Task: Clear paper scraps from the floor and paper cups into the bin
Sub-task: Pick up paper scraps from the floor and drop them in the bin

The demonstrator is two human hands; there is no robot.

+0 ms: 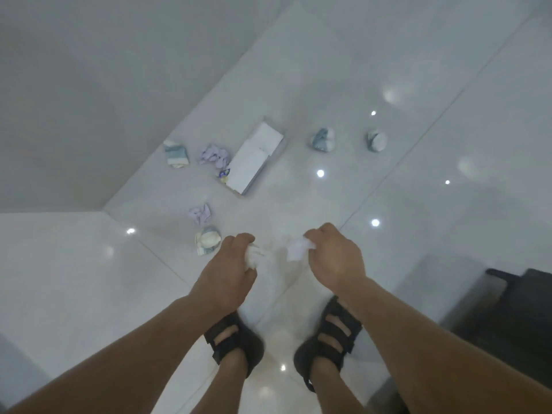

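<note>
White paper filled both fists: the left hand (230, 264) curled round a crumpled scrap (254, 259), and the right hand (334, 258) pinched a second scrap (296, 250). Both hung low over the floor (418, 174), likely so one trip would carry two pieces. A crushed cup (208, 242) lay just beside the left hand at ten o'clock, with purple scraps (199, 214) beyond it. A white box (255, 158) sat at twelve, a far cup (176, 153) at eleven and two cups (322, 140) at one. At four stood a dark container (522, 309), probably the bin, well apart from the litter.
</note>
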